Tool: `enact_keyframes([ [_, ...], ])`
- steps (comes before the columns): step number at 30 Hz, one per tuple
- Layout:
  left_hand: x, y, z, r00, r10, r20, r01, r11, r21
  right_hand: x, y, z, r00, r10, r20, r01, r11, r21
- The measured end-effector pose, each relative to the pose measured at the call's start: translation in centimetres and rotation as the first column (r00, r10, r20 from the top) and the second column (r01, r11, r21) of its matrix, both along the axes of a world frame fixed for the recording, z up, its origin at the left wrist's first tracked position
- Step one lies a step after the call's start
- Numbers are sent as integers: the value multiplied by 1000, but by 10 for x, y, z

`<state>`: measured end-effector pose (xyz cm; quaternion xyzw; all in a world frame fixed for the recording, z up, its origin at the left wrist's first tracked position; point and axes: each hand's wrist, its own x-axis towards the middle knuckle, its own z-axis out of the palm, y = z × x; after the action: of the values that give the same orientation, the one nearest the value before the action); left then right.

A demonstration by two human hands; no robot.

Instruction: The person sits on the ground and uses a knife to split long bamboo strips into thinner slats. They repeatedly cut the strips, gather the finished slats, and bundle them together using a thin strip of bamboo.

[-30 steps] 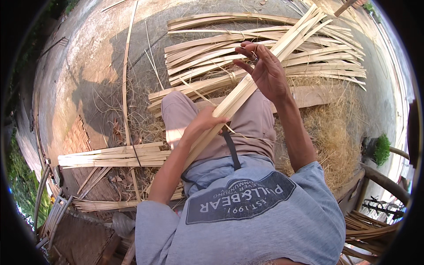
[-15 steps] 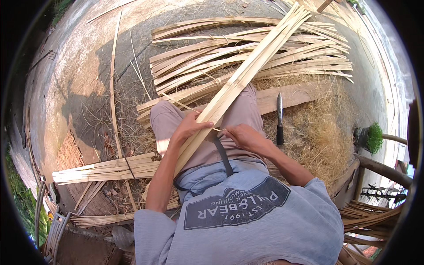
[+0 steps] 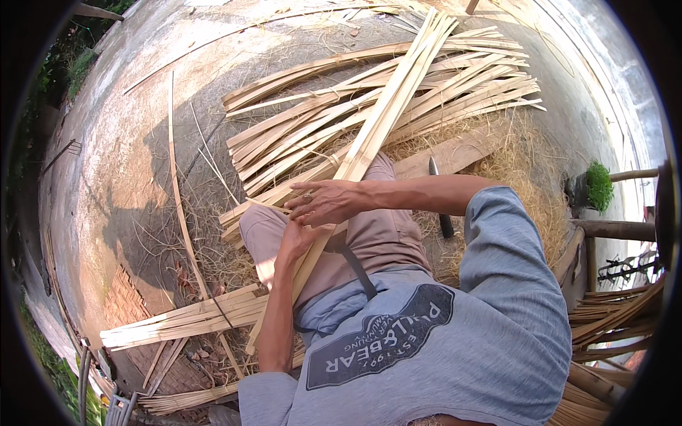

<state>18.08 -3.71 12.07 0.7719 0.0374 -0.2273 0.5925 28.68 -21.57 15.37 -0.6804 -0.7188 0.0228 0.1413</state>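
I'm watching the left hand (image 3: 302,240) clamped round the bundle (image 3: 376,128) at the lap, and right over it comes the right hand (image 3: 334,201), laid across the bundle with fingers at a thin strip (image 3: 267,205) (whether they're closed on it, I can't tell). The bundle slants over the lap and out above the pile (image 3: 284,135), while the knife (image 3: 446,226) lies partly hidden beneath the right forearm, near the shavings (image 3: 529,170).
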Motion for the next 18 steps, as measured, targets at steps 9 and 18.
enact_keyframes([
  [9,2,5,-33,999,22,-33,-25,996,-85,17,11,-15,992,114,-53,-116,993,-24],
  [18,-4,22,-33,983,26,-181,-86,939,-334,21,32,-6,988,31,-150,-75,950,-304],
])
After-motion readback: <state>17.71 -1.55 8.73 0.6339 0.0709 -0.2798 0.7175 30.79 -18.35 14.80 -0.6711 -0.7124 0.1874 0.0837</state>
